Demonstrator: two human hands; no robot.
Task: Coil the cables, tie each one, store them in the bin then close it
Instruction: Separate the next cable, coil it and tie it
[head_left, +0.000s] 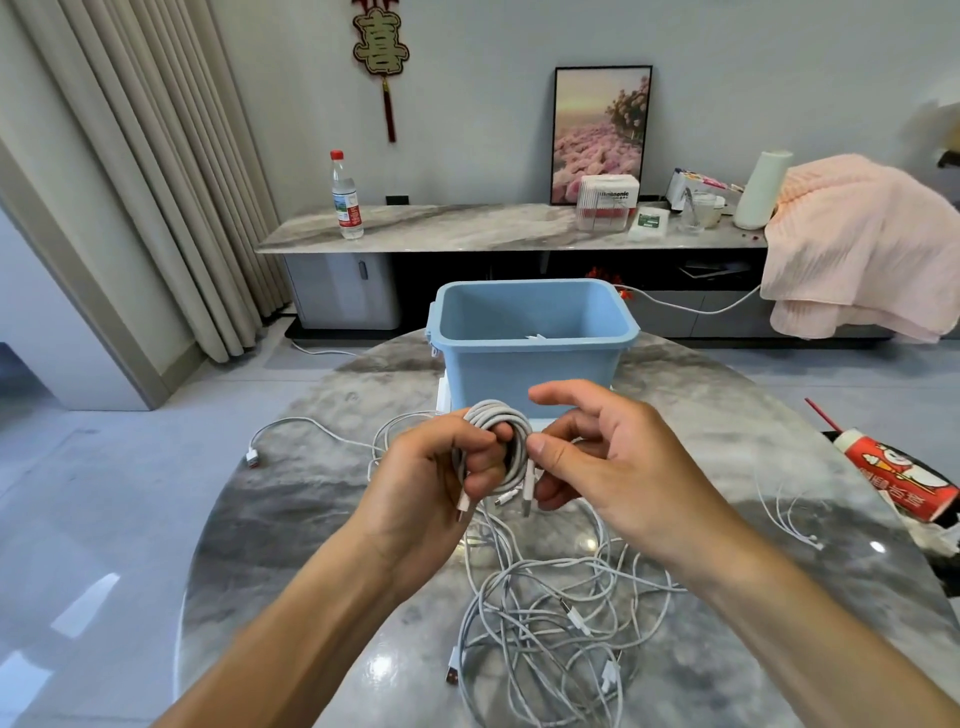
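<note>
- A living room with a glossy grey marble desk (291, 519) in front, a long sideboard (467, 228) and beige curtains (171, 171) behind.
- A coiled white cable (511, 423) is held above the desk's middle, its plugs hanging down.
- The left hand (431, 483) is closed around the coil, fingers through the loop.
- The right hand (597, 452) touches the coil's right side with thumb and bent fingers, index finger raised and spread.
- Loose white cables (550, 613) lie tangled on the desk below the hands.
- The open blue bin (530, 364) stands just behind the hands.
- A red cup (898, 478) lies at the right edge.
</note>
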